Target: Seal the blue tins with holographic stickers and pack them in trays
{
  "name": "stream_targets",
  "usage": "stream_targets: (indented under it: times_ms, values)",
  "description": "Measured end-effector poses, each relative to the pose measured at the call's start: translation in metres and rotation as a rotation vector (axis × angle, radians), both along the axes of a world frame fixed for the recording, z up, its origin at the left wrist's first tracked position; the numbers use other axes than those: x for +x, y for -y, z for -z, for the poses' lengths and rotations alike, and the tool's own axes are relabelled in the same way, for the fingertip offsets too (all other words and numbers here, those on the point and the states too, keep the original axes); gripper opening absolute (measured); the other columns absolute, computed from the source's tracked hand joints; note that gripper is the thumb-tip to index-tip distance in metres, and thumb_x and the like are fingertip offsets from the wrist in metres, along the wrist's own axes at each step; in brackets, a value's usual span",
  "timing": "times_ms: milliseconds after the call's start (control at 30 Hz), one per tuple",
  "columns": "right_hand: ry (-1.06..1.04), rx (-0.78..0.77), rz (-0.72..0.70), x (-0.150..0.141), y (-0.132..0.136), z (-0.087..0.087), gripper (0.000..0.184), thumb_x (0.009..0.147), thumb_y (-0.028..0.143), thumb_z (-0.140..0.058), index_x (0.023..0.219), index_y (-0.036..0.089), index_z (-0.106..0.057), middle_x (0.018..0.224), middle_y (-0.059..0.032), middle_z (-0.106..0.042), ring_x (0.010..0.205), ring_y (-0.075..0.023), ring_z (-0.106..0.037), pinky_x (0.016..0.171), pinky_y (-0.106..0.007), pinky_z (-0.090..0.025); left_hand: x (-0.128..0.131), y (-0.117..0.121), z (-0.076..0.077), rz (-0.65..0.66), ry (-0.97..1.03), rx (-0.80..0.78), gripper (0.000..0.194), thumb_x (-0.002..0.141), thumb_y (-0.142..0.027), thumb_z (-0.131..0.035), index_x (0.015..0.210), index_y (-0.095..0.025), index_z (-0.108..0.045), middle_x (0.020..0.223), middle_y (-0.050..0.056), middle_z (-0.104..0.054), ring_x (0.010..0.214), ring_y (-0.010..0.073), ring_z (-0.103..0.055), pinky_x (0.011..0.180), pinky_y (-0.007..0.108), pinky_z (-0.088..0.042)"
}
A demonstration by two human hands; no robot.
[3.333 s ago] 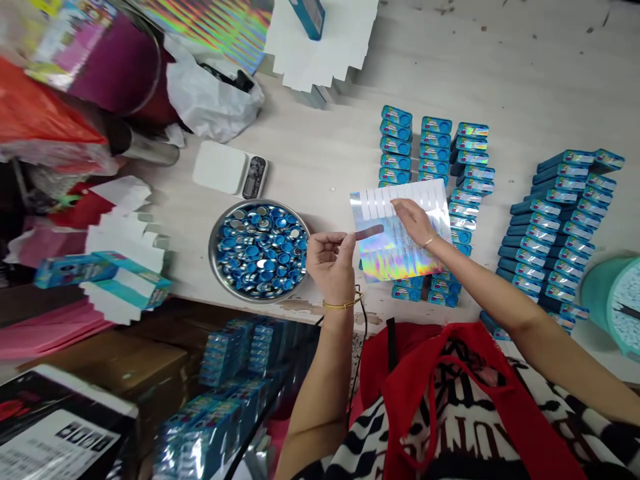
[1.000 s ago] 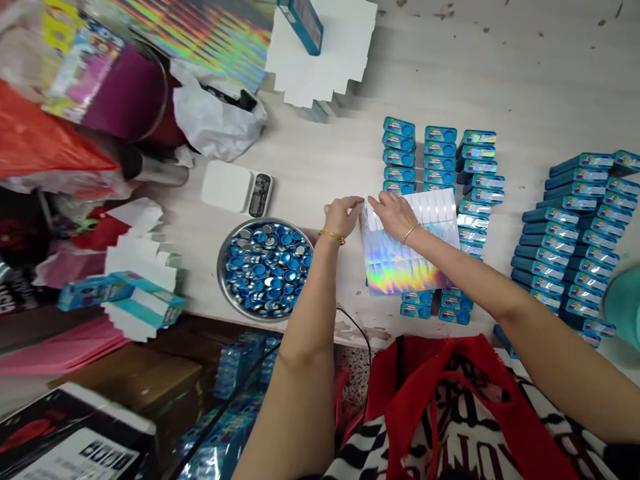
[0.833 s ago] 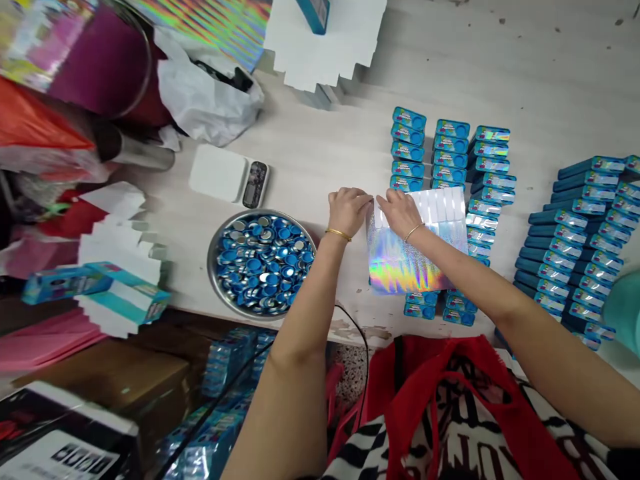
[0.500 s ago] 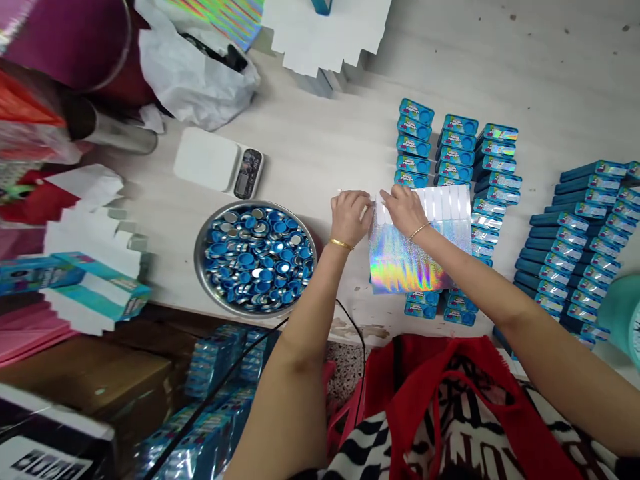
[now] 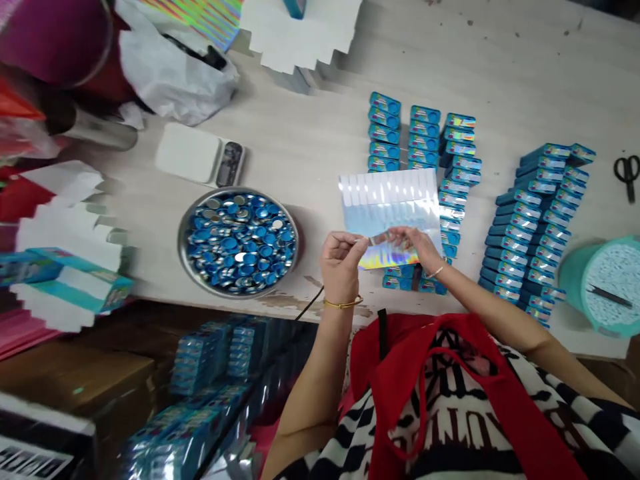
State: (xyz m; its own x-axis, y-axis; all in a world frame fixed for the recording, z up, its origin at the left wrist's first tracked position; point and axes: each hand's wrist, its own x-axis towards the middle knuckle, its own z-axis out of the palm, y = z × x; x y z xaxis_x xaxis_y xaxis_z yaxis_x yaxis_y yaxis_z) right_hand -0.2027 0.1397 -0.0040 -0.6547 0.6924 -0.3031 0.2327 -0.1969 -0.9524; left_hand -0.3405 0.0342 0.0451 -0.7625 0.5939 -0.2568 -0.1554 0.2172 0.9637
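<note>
Between my two hands stretches a small, shiny clear strip, which looks like a sticker. My left hand pinches its left end, fingers curled. At the other end, the fingertips of my right hand are closed on it. Below the hands lies a holographic sticker sheet with a row of whitish strips along its far side and a rainbow sheen near me. The sheet rests on rows of small blue boxes, covering part of them.
A steel bowl of blue-and-silver caps stands left, beside a white kitchen scale. More blue boxes stand in rows at right. Beyond them are a turquoise tub with dark tweezers on its contents and black scissors.
Both hands have moved from the sheet's far edge toward me, now with a small strip between them. The view has shifted right, bringing scissors and more of the tub into sight.
</note>
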Motion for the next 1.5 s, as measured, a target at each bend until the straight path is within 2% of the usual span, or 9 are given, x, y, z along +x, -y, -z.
stream_targets:
  times_ms: [100,167,367,533,800,1033,1200,1367,1500]
  values:
    - [0.015,-0.072,0.152,0.059,0.023,-0.015,0.059,0.083,0.078,-0.057,0.077,0.02,-0.065,0.073,-0.0016,-0.065,0.07,-0.0154,-0.059,0.07,-0.031,-0.051,0.052,-0.005,0.014,0.077,0.201,-0.019,0.031,0.068,-0.036,-0.079,0.074,-0.022,-0.053,0.074,-0.002,-0.066,0.067,0.012,-0.062,0.067,0.026,-0.052]
    - [0.05,-0.028,0.274,0.092,0.027,-0.018,0.052,0.084,0.071,-0.062,0.071,0.021,-0.06,0.067,0.0005,-0.06,0.067,-0.0146,-0.055,0.069,-0.03,-0.049,0.084,-0.01,0.025,0.144,0.288,-0.03,0.029,0.068,-0.035,-0.079,0.074,-0.021,-0.054,0.073,-0.001,-0.067,0.066,0.0121,-0.064,0.066,0.026,-0.052]
    - [0.216,0.178,0.456,0.148,0.002,0.007,0.042,0.091,0.056,-0.055,0.067,0.022,-0.055,0.064,0.0018,-0.053,0.065,-0.0145,-0.049,0.066,-0.029,-0.042,0.14,-0.056,0.064,0.261,0.271,-0.103,0.021,0.073,-0.03,-0.072,0.072,-0.021,-0.053,0.07,-0.002,-0.066,0.06,0.0118,-0.063,0.058,0.024,-0.049]
    - [0.303,0.368,0.425,0.154,-0.016,0.038,0.036,0.093,0.046,-0.05,0.067,0.022,-0.055,0.064,0.0018,-0.051,0.065,-0.0145,-0.048,0.067,-0.029,-0.039,0.142,-0.089,0.088,0.347,0.134,-0.216,0.015,0.077,-0.023,-0.066,0.072,-0.021,-0.052,0.092,0.001,-0.071,0.056,0.0095,-0.06,0.057,0.025,-0.049]
    - [0.4,0.435,0.379,0.158,-0.018,0.061,0.034,0.096,0.04,-0.05,0.069,0.021,-0.057,0.069,-0.0005,-0.057,0.066,-0.0149,-0.05,0.071,-0.03,-0.038,0.137,-0.09,0.102,0.499,-0.453,-0.288,0.016,0.079,-0.016,-0.062,0.07,-0.022,-0.05,0.087,0.004,-0.058,0.083,0.0177,-0.058,0.075,0.03,-0.049]
    - [0.416,0.42,0.36,0.16,-0.015,0.074,0.034,0.097,0.042,-0.05,0.073,0.021,-0.062,0.073,-0.0021,-0.06,0.07,-0.0158,-0.053,0.075,-0.029,-0.04,0.141,-0.091,0.103,0.525,-0.493,-0.336,0.014,0.081,-0.016,-0.059,0.072,-0.023,-0.049,0.091,0.005,-0.053,0.082,0.0189,-0.055,0.072,0.032,-0.05]
    - [0.397,0.338,0.37,0.16,-0.013,0.088,0.036,0.096,0.05,-0.053,0.08,0.021,-0.067,0.073,-0.0015,-0.06,0.071,-0.0163,-0.053,0.075,-0.029,-0.043,0.143,-0.092,0.099,0.529,-0.534,-0.435,0.011,0.082,-0.019,-0.059,0.083,-0.023,-0.049,0.102,0.007,-0.054,0.091,0.0227,-0.057,0.084,0.039,-0.052]
    - [0.365,0.329,0.475,0.159,0.002,0.093,0.041,0.099,0.046,-0.048,0.12,0.019,-0.071,0.085,-0.0045,-0.061,0.079,-0.0196,-0.057,0.079,-0.034,-0.048,0.143,-0.094,0.098,0.46,-0.513,-0.427,0.041,0.075,-0.017,-0.069,0.108,-0.022,-0.045,0.116,0.01,-0.053,0.112,0.0256,-0.056,0.099,0.04,-0.05]
    - [0.366,0.38,0.335,0.157,0.016,0.094,0.046,0.103,0.032,-0.036,0.137,0.021,-0.065,0.089,-0.0056,-0.057,0.088,-0.0207,-0.059,0.084,-0.035,-0.048,0.139,-0.093,0.101,0.443,-0.485,-0.431,0.04,0.075,-0.017,-0.071,0.104,-0.023,-0.044,0.112,0.008,-0.053,0.109,0.0254,-0.057,0.099,0.041,-0.051]
